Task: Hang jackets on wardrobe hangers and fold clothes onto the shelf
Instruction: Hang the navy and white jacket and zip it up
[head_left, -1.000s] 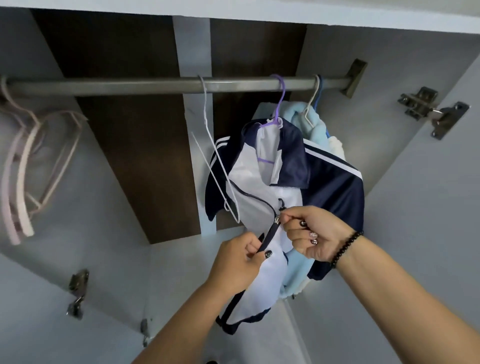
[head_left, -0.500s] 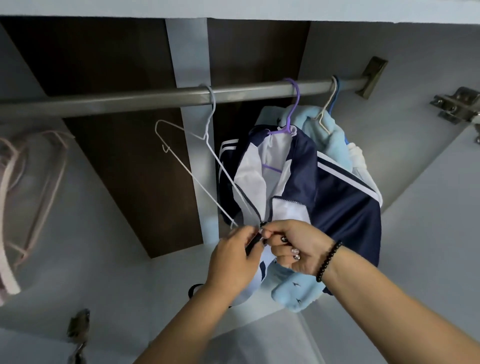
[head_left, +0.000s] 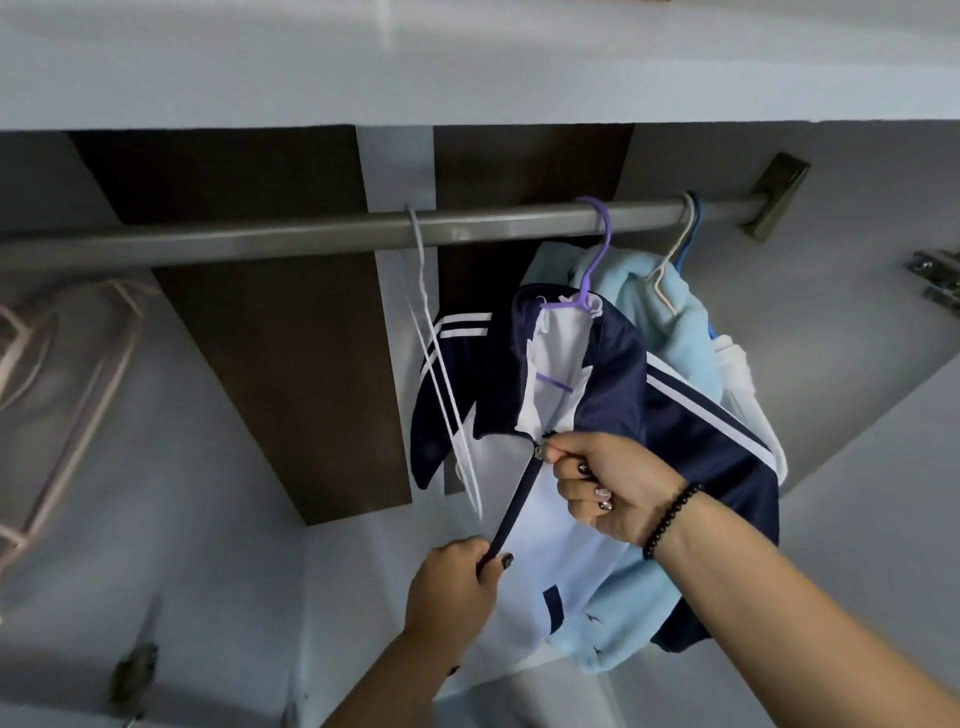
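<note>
Right hand (head_left: 618, 483) pinches jacket (head_left: 675, 441) zipper; left hand (head_left: 452, 587) grips the hem. White hanger (head_left: 441, 395) hangs beside, pink hangers (head_left: 67, 395) far left.

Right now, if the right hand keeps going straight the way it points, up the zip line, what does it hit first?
Likely the navy collar of the jacket, just above the right hand pinching the zip pull. Beyond that comes the purple hanger, then the rail. Depth is unclear from this view.
</note>
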